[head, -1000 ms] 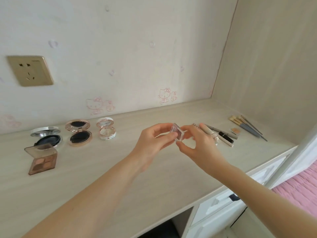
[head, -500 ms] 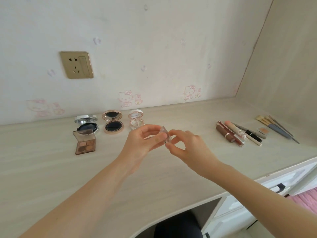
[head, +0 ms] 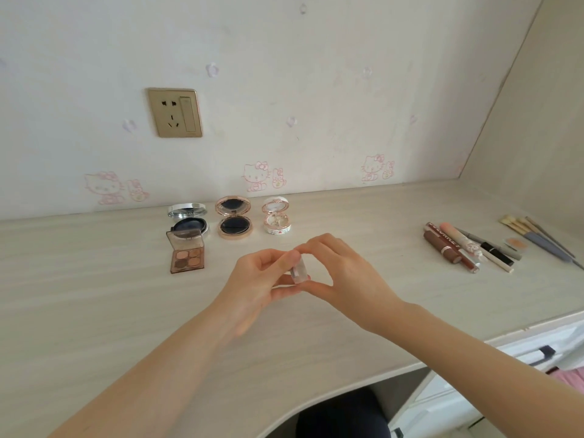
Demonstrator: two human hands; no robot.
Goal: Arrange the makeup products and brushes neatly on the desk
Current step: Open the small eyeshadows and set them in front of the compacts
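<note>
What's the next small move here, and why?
Probably set the small clear case down beside the eyeshadow palette, in front of the rose-gold compact: left hand and right hand both pinch it above the desk, and that spot looks bare.

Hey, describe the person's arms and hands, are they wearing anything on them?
Both arms are bare as far as the view shows: no sleeves on the left forearm or right forearm. The left hand and right hand show no rings, watch, bracelet or gloves.
</note>
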